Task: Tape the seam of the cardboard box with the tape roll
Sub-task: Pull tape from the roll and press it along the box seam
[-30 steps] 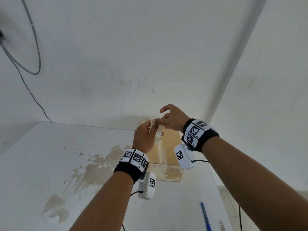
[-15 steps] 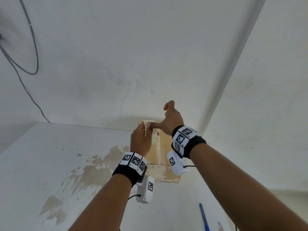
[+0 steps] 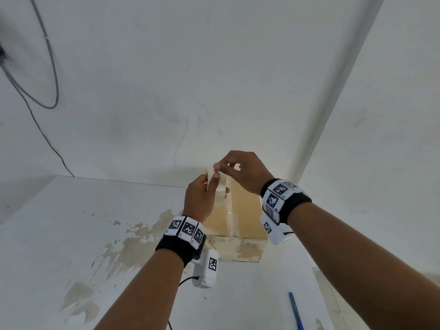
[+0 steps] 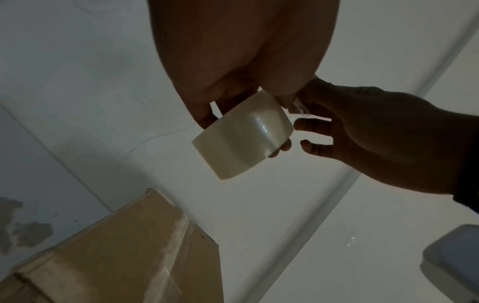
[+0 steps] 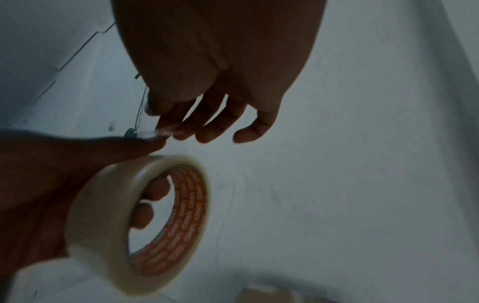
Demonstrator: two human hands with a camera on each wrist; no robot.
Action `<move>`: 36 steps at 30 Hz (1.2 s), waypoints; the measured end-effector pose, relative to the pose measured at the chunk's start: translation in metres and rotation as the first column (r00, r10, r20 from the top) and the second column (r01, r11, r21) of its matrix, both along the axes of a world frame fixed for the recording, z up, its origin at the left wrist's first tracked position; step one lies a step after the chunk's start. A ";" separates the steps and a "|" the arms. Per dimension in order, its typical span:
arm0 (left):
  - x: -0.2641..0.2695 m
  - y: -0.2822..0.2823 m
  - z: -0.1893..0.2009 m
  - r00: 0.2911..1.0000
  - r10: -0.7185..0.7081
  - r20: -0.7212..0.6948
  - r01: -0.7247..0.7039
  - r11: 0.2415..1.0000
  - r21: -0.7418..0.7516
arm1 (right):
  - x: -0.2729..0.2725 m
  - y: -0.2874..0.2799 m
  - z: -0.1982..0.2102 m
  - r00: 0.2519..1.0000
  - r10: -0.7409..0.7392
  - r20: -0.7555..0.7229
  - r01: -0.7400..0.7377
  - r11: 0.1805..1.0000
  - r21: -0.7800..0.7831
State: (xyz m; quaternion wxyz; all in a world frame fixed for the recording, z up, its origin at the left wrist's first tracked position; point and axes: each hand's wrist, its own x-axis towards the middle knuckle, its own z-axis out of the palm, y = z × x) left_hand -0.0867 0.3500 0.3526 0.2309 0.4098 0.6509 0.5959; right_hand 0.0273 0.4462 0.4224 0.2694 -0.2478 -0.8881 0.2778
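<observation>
A roll of clear tape [image 3: 223,194] with an orange core [image 5: 186,215] stands on edge in my left hand [image 3: 215,184], thumb on its rim and fingers through the core. My right hand [image 3: 217,169] meets the roll's top, where thumb and forefinger pinch the crumpled loose tape end [image 5: 155,133]; its other fingers are spread. Both hands hover above the brown cardboard box [image 3: 242,217], which stands on the white table [image 3: 95,234] against the wall. A glossy strip of tape [image 4: 178,231] runs along the box's top seam. The hands hide the box's far top edge.
A blue pen [image 3: 296,310] lies near the table's front right edge. Brown stains [image 3: 133,244] mark the tabletop left of the box. A dark cable [image 3: 51,75] loops on the wall at upper left. A wall corner [image 3: 333,91] rises just right of the box.
My right hand went from a forefinger pointing onto the roll's top to a thumb-and-forefinger pinch on the tape end. The left hand kept the roll above the box, barely shifting.
</observation>
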 end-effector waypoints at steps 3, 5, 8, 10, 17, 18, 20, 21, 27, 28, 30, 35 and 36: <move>-0.002 -0.003 0.000 1.000 -0.019 0.015 0.019 1.000 0.011 | 0.005 0.007 0.006 0.992 0.091 0.090 -0.089 0.996 -0.025; -0.003 -0.005 0.002 0.999 -0.032 0.016 0.031 0.999 0.006 | 0.005 0.011 0.009 0.984 0.115 0.135 -0.111 0.993 -0.035; -0.003 -0.005 0.003 0.999 -0.050 0.022 0.050 0.999 -0.006 | 0.003 0.017 0.009 0.984 0.107 0.140 -0.101 0.993 -0.054; -0.002 -0.005 0.005 0.996 -0.070 0.047 0.070 0.998 0.001 | 0.002 0.021 0.007 0.988 0.083 0.127 -0.080 0.996 -0.027; -0.002 -0.007 0.005 0.978 -0.143 0.150 0.145 0.989 -0.004 | -0.004 0.021 -0.002 0.996 0.046 0.078 -0.047 0.999 0.013; -0.002 -0.007 0.004 0.978 -0.147 0.147 0.149 0.989 -0.004 | -0.005 0.020 -0.003 0.996 0.044 0.075 -0.048 0.998 0.044; -0.003 -0.007 0.002 0.978 -0.151 0.147 0.153 0.988 0.000 | -0.006 0.019 -0.002 0.997 0.045 0.065 -0.051 0.994 0.096; -0.003 -0.007 0.002 0.978 -0.149 0.144 0.150 0.989 0.000 | -0.007 0.019 0.000 0.997 0.041 0.062 -0.048 0.993 0.105; -0.004 -0.012 0.001 0.982 -0.170 0.083 0.171 0.985 0.001 | -0.004 0.025 0.004 0.992 0.048 0.113 -0.064 0.987 0.145; -0.004 -0.012 0.001 0.983 -0.170 0.074 0.171 0.985 0.000 | -0.004 0.025 0.005 0.991 0.049 0.122 -0.065 0.988 0.138; -0.003 -0.011 0.001 0.984 -0.165 0.069 0.165 0.986 0.005 | -0.004 0.025 0.006 0.988 0.053 0.147 -0.070 0.991 0.117; -0.002 -0.009 0.002 0.986 -0.158 0.060 0.158 0.987 0.011 | -0.004 0.028 0.009 0.971 0.033 0.238 -0.044 0.998 0.043; -0.002 -0.009 0.002 0.984 -0.165 0.061 0.164 0.986 0.012 | -0.003 0.030 0.011 0.964 0.025 0.266 -0.039 0.998 0.047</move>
